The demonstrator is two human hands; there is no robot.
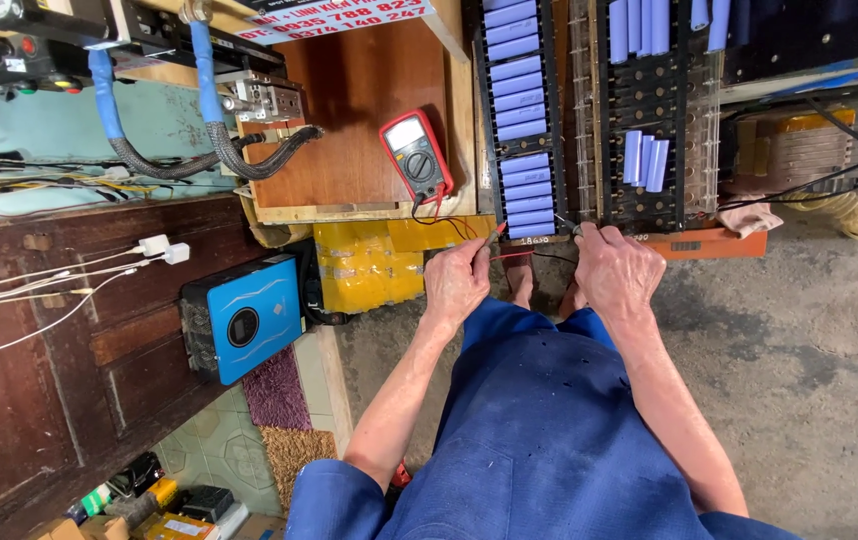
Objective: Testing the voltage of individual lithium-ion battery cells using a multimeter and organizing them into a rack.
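Head camera showed you stretching both arms forward, your left hand (456, 280) pinching a red probe (492, 233) and your right hand (614, 270) pinching a black probe (567, 224) at the blue battery (532, 229) in the rack's (549, 120) lowest slot.

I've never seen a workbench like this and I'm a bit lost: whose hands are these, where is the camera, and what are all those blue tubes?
The single picture comes from a camera worn on the person's head, looking down over their blue clothes. Their left hand pinches a red probe; their right hand holds a second probe against the rack, its tip hidden. Both leads run toward the red meter on a wooden board. The blue tubes are cylindrical battery cells lying in rows in black holder racks. A blue box with a round display sits to the left.
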